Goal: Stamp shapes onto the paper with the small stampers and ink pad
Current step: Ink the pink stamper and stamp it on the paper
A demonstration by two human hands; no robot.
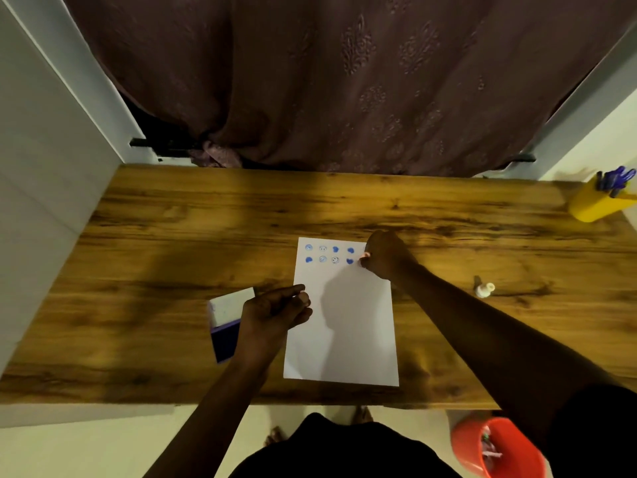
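Observation:
A white paper (344, 326) lies on the wooden table (172, 236), with two rows of blue stamped shapes (329, 254) near its far edge. My right hand (384, 255) is closed around a small pinkish stamper (364, 257) pressed down at the right end of those rows. My left hand (275, 313) rests at the paper's left edge, fingers curled; whether it holds anything is hidden. An open ink pad (225, 322), white lid up and dark blue pad, sits just left of that hand. One small white stamper (484, 290) lies on the table to the right.
A yellow cup (594, 205) of blue pens stands at the far right corner. An orange bucket (499, 446) sits on the floor below the table's front right. A brown curtain (327, 81) hangs behind the table; a white wall (34, 167) borders the left.

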